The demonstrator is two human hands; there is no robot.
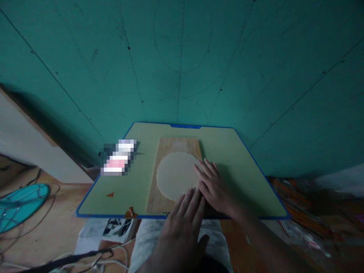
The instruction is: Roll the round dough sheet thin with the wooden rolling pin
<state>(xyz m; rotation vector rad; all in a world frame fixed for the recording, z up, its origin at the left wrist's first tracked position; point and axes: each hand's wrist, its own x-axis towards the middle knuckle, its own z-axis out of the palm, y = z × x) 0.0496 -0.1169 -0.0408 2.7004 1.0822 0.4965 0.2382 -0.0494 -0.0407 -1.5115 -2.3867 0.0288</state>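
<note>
A thin, round, pale sheet of dough (176,175) lies flat on a wooden board (153,203). My left hand (183,223) reaches in from the bottom, palm down, its fingers stretched out at the near right edge of the dough. From the right comes my right hand (214,185), also palm down, with its fingers extended over the dough's right edge and the side of the board. Both hands are open, and neither grips anything I can see. My left fingertips and right thumb are close together; whether they touch cannot be told.
The board rests on a pale green, blue-edged table (244,167) against a green wall (182,76). A pixelated object (119,157) sits at the table's left. Cables (113,261) and a teal round item (24,204) lie on the floor at left; clutter (307,212) is at right.
</note>
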